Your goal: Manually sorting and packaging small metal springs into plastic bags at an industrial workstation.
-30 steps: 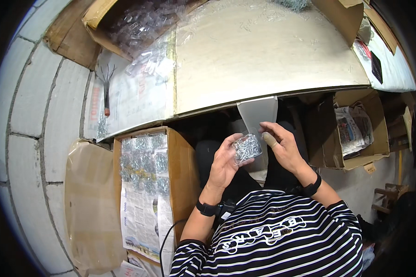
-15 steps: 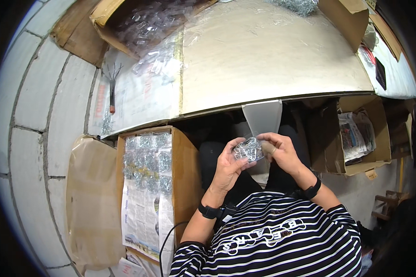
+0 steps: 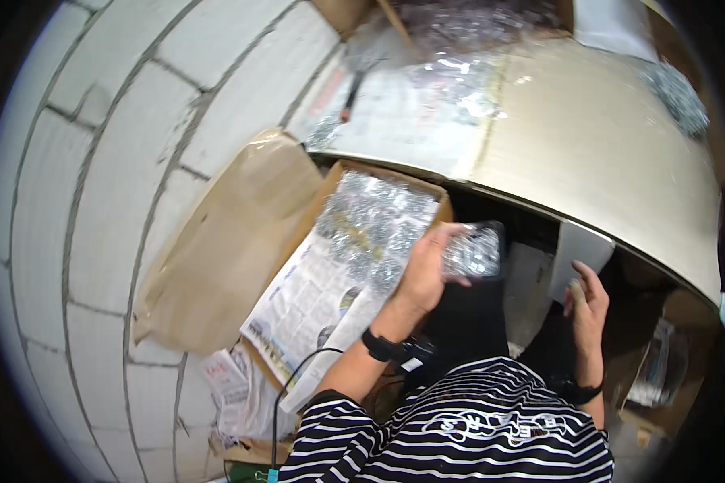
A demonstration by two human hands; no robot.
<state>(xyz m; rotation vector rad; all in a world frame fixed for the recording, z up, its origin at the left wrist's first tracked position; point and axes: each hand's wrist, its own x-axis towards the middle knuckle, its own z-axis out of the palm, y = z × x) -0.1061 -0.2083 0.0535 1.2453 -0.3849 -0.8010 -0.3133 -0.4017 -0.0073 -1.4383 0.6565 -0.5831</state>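
My left hand [image 3: 425, 275] grips a small clear plastic box [image 3: 478, 251] packed with shiny silver wire pieces, too blurred to name. It holds the box by its left side, above my lap and just right of a cardboard carton [image 3: 441, 201]. Inside that carton, several similar clear boxes of silver pieces [image 3: 366, 221] lie in rows over newspaper [image 3: 310, 310]. My right hand [image 3: 588, 310] is apart from the box, over my right leg. Its index finger reaches out and nothing shows in it.
A worktable [image 3: 580, 137] spans the far side, with loose clear plastic pieces [image 3: 459, 80], a dark-handled tool [image 3: 350, 101] and a silver wire heap [image 3: 677, 97]. Brown wrapped board [image 3: 225, 249] leans beside a block wall [image 3: 121, 161]. Another carton with papers [image 3: 660, 362] stands at right.
My view has turned left. Both hands were on the plastic box; my right hand has let go, and my left hand has carried the box toward the newspaper-lined carton.
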